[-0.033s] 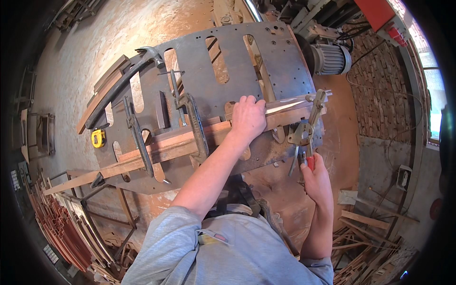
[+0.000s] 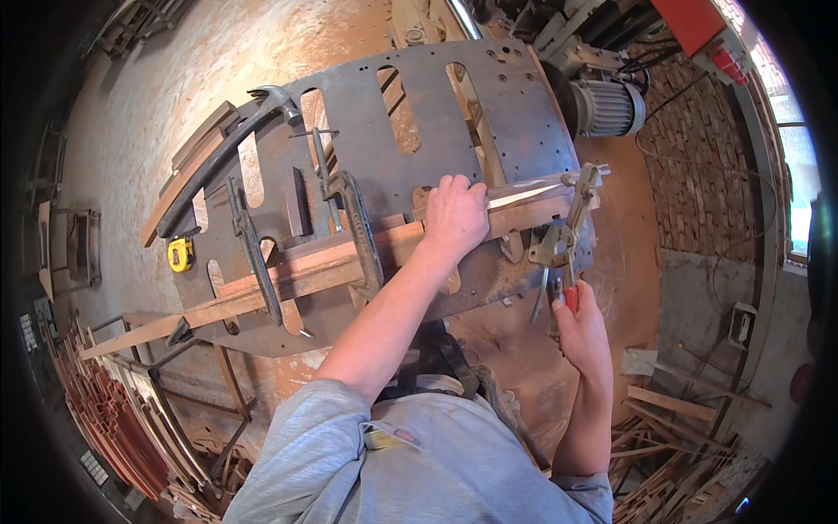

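Observation:
Long wooden strips (image 2: 393,244) lie together along the near side of a slotted metal plate table (image 2: 436,113). My left hand (image 2: 457,214) is closed over them right of the middle, fingers curled over the far edge. My right hand (image 2: 583,330) is wrapped round the red handle of a metal toggle clamp (image 2: 555,247), whose arm reaches across the strips' right end. Left of my left hand, a dark G-clamp (image 2: 360,229) and another G-clamp (image 2: 254,253) straddle the strips. My palms hide what lies under them.
At the table's far left lie a hammer (image 2: 223,162), a short dark wood block (image 2: 298,202) and a yellow tape measure (image 2: 181,254). A grey electric motor (image 2: 608,109) stands beyond the right edge. Wooden slats (image 2: 109,419) are stacked at lower left; scrap wood (image 2: 672,403) lies at lower right.

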`<state>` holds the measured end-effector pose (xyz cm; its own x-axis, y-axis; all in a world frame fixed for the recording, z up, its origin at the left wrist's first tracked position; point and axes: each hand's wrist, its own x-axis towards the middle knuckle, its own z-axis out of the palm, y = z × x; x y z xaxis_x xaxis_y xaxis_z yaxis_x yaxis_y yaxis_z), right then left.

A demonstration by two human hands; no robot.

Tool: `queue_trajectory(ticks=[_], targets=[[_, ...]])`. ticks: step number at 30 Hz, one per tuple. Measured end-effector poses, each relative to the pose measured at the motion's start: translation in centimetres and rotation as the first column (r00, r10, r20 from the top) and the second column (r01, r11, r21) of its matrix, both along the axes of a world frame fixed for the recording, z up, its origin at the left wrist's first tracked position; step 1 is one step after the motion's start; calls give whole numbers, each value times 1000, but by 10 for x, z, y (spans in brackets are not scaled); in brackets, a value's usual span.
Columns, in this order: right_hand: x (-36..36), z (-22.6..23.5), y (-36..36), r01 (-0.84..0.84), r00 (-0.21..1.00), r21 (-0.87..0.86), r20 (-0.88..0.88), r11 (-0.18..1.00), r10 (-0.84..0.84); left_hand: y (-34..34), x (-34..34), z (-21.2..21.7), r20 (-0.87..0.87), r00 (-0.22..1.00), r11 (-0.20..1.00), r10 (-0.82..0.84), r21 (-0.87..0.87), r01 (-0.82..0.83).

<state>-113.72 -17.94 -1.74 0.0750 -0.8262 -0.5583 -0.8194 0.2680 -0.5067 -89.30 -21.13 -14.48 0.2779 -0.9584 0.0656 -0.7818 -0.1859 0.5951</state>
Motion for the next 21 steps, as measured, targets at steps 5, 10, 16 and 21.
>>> queue_trajectory(ticks=[5,10,16,21], targets=[[-1,-1,1,-10,1000,-11,8,1000,10,-5,1,-1,8,1000,998,-14,69,13],[-5,-3,1,-56,998,-98,7,994,57,-8,3,1,-11,999,998,-38,51,39],[1,7,-3,-19,999,7,-34,1000,20,-9,3,2,31,997,996,-73,53,71],[3,-51,15,119,986,-239,146,964,-86,-10,1,5,45,995,988,-87,131,80]])
